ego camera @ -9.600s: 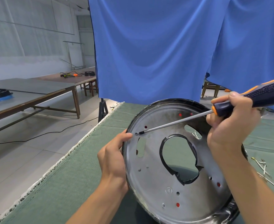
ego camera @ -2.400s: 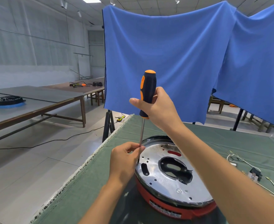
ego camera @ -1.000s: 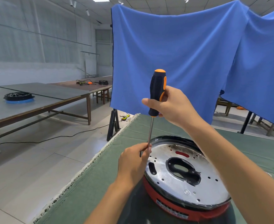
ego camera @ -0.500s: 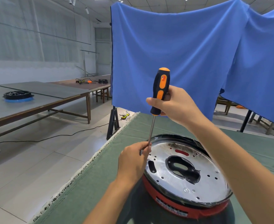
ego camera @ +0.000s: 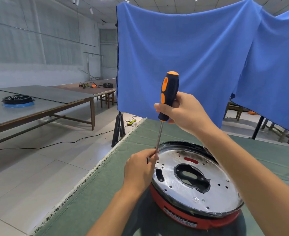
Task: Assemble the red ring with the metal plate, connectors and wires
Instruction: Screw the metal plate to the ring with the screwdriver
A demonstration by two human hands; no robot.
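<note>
The round metal plate [ego camera: 213, 189] lies flat on top of the red ring [ego camera: 188, 218] on the green-covered table. A black and orange screwdriver [ego camera: 169, 94] stands almost upright over the plate's left edge. My right hand [ego camera: 183, 111] grips its handle. My left hand [ego camera: 140, 169] pinches the lower end of the metal shaft at the plate's left rim, hiding the tip. Connectors and wires are out of sight.
The green table cloth [ego camera: 106, 193] ends in a frayed left edge over a tiled floor. A blue curtain [ego camera: 191, 65] hangs behind. Long tables [ego camera: 38, 106] stand at left, one bearing a black ring on a blue base [ego camera: 17, 101].
Since 9.6 s ago the plate went from tilted in my left hand to lying flat on the red ring. In the last second the screwdriver handle has turned slightly in my right hand.
</note>
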